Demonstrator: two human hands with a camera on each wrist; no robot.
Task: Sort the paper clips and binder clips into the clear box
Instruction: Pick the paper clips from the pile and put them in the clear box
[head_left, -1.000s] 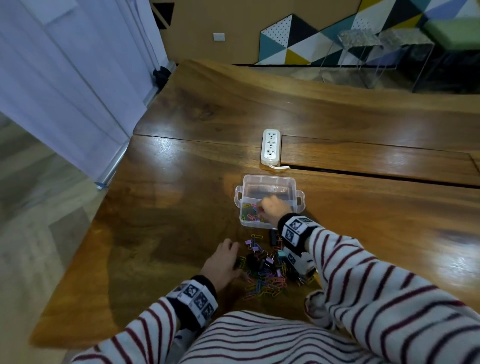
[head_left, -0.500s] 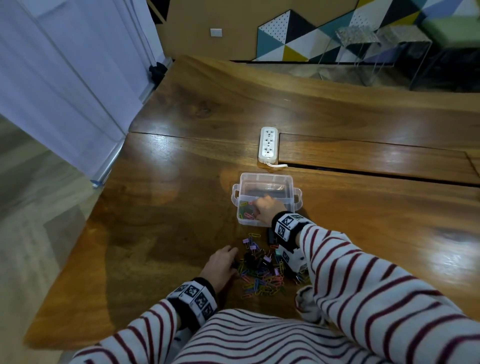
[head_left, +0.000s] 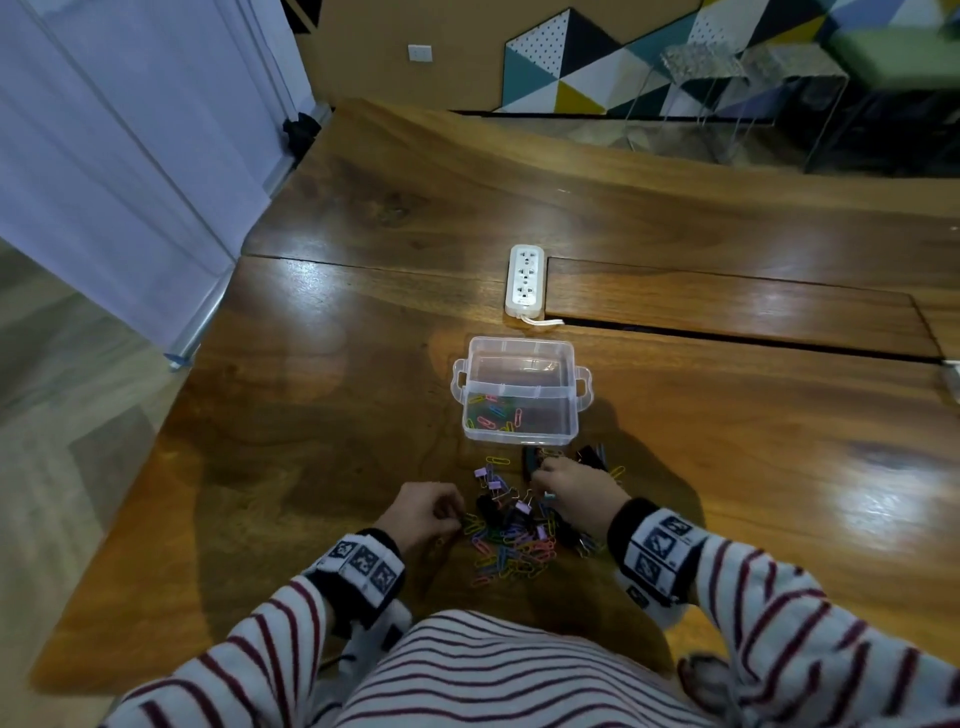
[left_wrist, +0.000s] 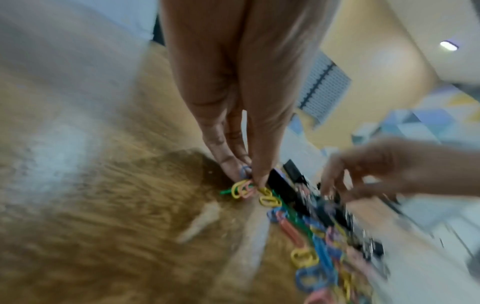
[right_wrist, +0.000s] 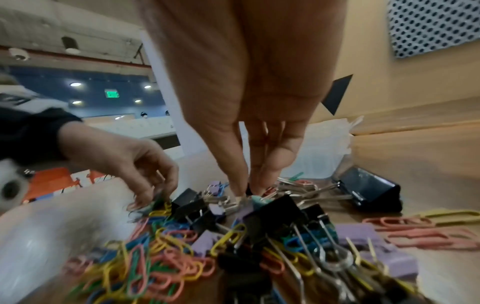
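The clear box (head_left: 519, 364) stands open on the wooden table, with several coloured paper clips (head_left: 493, 415) in its near compartment. A mixed pile of paper clips and binder clips (head_left: 511, 540) lies just in front of it. At the pile's left edge, my left hand (head_left: 452, 514) pinches a few paper clips (left_wrist: 242, 183) between thumb and finger (left_wrist: 259, 176). My right hand (head_left: 540, 478) is down on the far right of the pile, its fingertips (right_wrist: 237, 185) pinched on a small dark binder clip (right_wrist: 248, 191) among silver handles.
A white power strip (head_left: 524, 280) lies behind the box beside a long slot in the table. A large black binder clip (right_wrist: 369, 191) sits right of my right hand. The table's left edge (head_left: 171, 457) drops to the floor beside a curtain.
My right hand has left the box and come back to the pile, where it now pinches a clip. My left hand stayed at the pile's left edge.
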